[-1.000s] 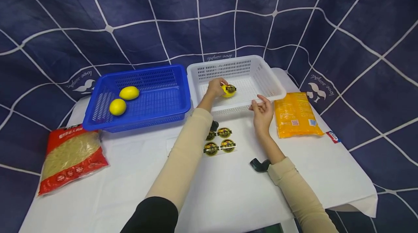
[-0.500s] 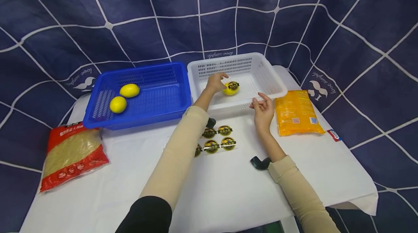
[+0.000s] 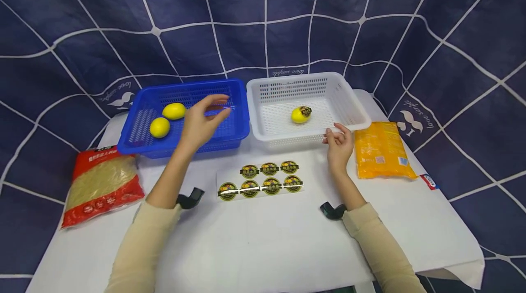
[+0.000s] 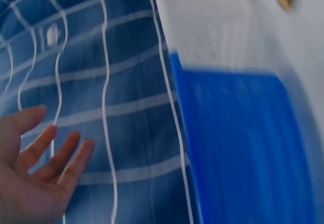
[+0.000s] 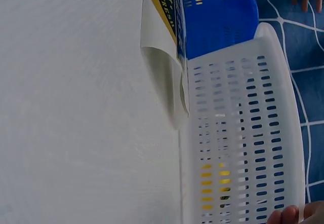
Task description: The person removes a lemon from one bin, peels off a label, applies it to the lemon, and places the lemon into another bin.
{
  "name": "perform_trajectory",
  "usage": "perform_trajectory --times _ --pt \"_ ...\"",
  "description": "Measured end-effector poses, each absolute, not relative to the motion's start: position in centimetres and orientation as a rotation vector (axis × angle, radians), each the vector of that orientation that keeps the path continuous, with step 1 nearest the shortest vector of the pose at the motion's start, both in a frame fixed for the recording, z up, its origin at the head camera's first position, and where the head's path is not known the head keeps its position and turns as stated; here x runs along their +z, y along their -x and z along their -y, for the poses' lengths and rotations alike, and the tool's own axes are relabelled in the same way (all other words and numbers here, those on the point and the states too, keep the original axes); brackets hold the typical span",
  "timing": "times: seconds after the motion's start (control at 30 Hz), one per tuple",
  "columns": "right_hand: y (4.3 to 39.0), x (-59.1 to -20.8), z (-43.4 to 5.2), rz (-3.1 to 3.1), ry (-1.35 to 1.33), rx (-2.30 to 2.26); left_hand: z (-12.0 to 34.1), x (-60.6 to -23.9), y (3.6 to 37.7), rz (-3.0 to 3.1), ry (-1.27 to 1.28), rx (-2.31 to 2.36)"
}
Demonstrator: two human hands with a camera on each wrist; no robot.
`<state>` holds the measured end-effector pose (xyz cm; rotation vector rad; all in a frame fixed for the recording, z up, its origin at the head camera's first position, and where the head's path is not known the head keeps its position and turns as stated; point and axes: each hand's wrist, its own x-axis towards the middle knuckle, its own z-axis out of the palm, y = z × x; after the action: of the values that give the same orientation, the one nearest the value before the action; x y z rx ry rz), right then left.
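Hovering over the blue basket (image 3: 185, 115), left hand (image 3: 200, 122) has fingers spread and loose, holding nothing, palm facing the two bare lemons (image 3: 166, 119) in the basket's left half; the left wrist view is too blurred to add more than straight fingers. Right hand (image 3: 339, 144) rests at the near rim of the white basket (image 3: 353, 122), fingertips touching or lightly pinching the rim, cannot tell which; the right wrist view only shows fingertips at the basket edge. Labelled lemon (image 3: 301, 114) sits alone in the white basket, sticker facing up, well apart from both hands. Sticker sheet (image 3: 260, 178) with seven round labels lies flat on the tabletop (image 3: 267, 238) between the arms, one corner curling up in the right wrist view. Red bag (image 3: 100, 183) lies at far left, orange bag (image 3: 382, 151) just right of the white basket. Risks, as a judgement: the round lemons could roll away if nudged instead of gripped; the forearm sweeping back low over the tabletop could catch the curled sheet corner and drag or fold it; the light white basket could slide or tip if the right hand leans on the rim
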<state>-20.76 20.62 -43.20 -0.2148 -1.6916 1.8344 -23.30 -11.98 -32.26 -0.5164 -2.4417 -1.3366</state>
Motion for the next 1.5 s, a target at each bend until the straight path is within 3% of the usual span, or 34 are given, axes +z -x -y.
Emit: perform_trajectory --times 0.23,0.37,0.47,0.7,1.07,1.23,1.5 --pt "19.6 -41.8 -18.9 1.656 0.32 1.877 19.6 -35.2 17.2 2.127 -0.102 -1.652" --pt "19.6 -40.6 -16.9 1.654 0.183 1.881 21.2 -38.2 15.8 1.913 -0.505 -1.852" --pt "20.0 -38.8 -14.7 1.702 0.003 1.869 21.7 -40.1 15.7 1.814 -0.635 -1.958" --pt "23.5 -33.2 -8.0 1.904 -0.395 1.784 21.6 -43.2 17.7 1.503 -0.417 -2.195" --pt "29.9 -26.6 4.6 2.27 -1.048 1.324 20.0 -42.6 18.4 1.257 -0.388 -2.337" --pt "32.2 -26.5 9.6 2.426 -1.129 1.406 19.7 -43.2 18.8 1.139 -0.34 -2.346" --pt "35.6 -30.0 15.2 2.641 -1.205 1.347 19.6 -44.1 19.1 1.101 -0.295 -2.326"
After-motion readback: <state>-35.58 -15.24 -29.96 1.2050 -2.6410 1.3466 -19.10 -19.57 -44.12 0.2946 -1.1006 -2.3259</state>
